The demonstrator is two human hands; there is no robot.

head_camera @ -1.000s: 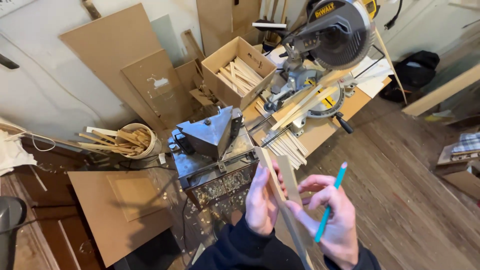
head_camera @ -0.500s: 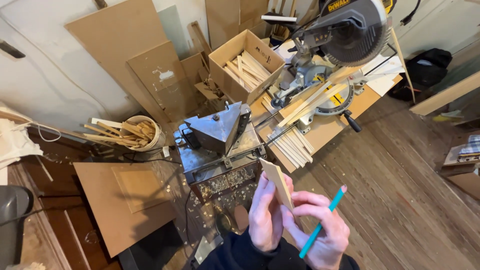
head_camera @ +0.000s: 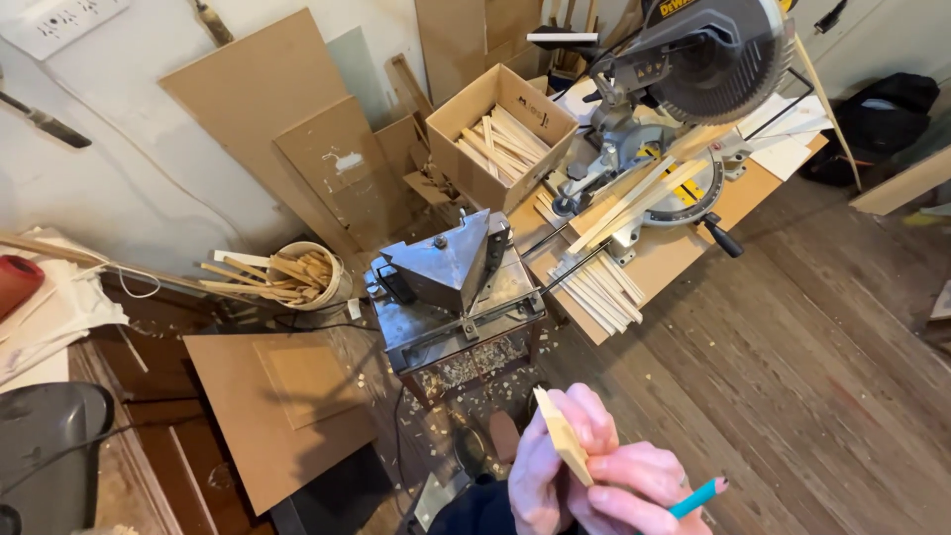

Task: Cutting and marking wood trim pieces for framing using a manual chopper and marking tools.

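Holding a thin wood piece (head_camera: 563, 436) at six o'clock, the left hand (head_camera: 550, 466) pinches it tight. The right hand (head_camera: 634, 490) grips a blue pencil (head_camera: 696, 498), ready to mark carefully.

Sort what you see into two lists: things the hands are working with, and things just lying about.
In hand:
- left hand: small wooden piece
- right hand: blue pencil

Lying about:
- mitre saw
- cardboard box of sticks
- bucket of offcuts
- metal machine
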